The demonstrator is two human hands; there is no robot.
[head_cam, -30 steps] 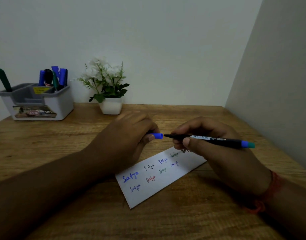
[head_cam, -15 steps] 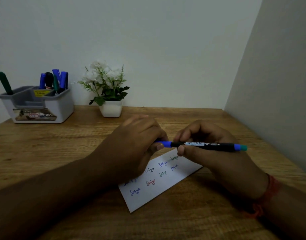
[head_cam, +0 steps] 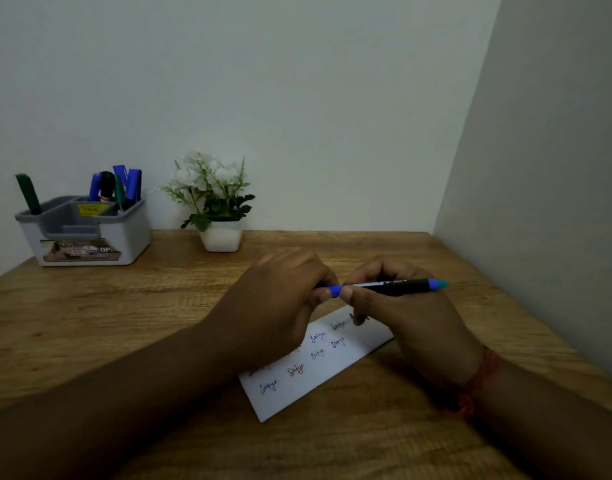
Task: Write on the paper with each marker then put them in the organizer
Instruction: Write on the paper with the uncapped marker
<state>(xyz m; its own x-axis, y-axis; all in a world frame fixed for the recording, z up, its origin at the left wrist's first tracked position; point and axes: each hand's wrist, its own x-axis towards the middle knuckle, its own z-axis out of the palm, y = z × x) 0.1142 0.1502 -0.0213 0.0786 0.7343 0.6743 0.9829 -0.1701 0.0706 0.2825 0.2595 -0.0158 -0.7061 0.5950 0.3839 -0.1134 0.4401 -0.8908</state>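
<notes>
A black marker (head_cam: pixel 391 286) with blue ends lies level in the air above the paper. My right hand (head_cam: pixel 401 313) grips its barrel. My left hand (head_cam: pixel 280 303) pinches the blue cap (head_cam: pixel 333 291), which sits on the marker's left end. Under both hands a white strip of paper (head_cam: pixel 318 368) lies slanted on the wooden table, with several coloured written words; my left hand hides its upper left part. The grey-and-white organizer (head_cam: pixel 86 230) stands at the far left by the wall and holds several blue, black and green markers.
A small white pot of white flowers (head_cam: pixel 217 206) stands by the back wall between the organizer and my hands. A side wall runs close along the table's right edge. A red thread band circles my right wrist.
The cap in my left hand has come together with the marker's tip and now sits on it. Both hands moved closer together.
</notes>
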